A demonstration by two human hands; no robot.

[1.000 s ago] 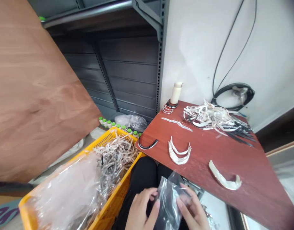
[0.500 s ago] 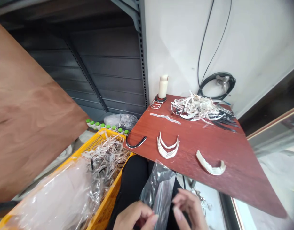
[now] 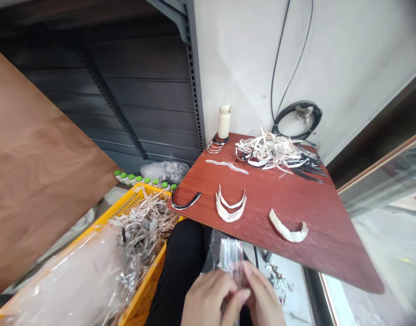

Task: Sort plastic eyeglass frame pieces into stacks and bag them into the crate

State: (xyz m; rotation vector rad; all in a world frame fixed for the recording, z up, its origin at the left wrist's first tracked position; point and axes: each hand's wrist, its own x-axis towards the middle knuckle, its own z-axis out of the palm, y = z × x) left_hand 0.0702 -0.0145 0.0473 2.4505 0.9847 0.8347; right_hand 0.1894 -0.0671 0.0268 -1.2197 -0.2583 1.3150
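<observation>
Over my lap, my left hand (image 3: pixel 212 296) and my right hand (image 3: pixel 260 292) come together on a clear plastic bag (image 3: pixel 231 253). The left fingers are pinched on its near part, and the right fingers close on its right edge, which has a reddish line. Just beyond, on the reddish-brown table (image 3: pixel 255 231), lie a curved stack of white strips (image 3: pixel 231 213), a thicker white curved bundle (image 3: pixel 289 232) and a black-and-white curved strip (image 3: pixel 186 203). What lies under my fingers is hidden.
A yellow crate (image 3: pixel 156 267) at my left holds tangled strips (image 3: pixel 143 226) and plastic film (image 3: pixel 75 276). Toward the wall are a heap of white and black strips (image 3: pixel 269 149), a cream cylinder (image 3: pixel 224 122) and a coiled black cable (image 3: pixel 316 118). Green-capped bottles (image 3: pixel 140 179) line the crate's far side.
My right hand has moved left from beside the bag and closed on its edge. My left hand has shifted right. The view has turned slightly, so the table sits further left.
</observation>
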